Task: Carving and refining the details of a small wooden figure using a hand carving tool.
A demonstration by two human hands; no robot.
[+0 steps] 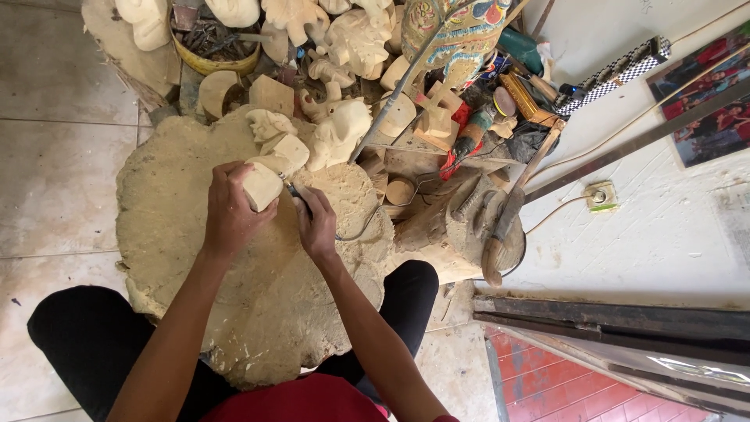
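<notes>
Carving now: left hand [230, 209] clamped on wood block [262, 186], right hand [316, 227] at 3 o'clock gripping thin tool [297, 195]; next cut needs steady, gentle push.

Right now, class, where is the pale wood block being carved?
In the head view, the pale wood block sits left of centre on the big stump, gripped by the left hand.

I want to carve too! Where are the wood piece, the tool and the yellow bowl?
wood piece [262, 186]: head view, its pale front face.
tool [298, 195]: head view, its thin dark shaft.
yellow bowl [215, 62]: head view, its front rim.
</notes>
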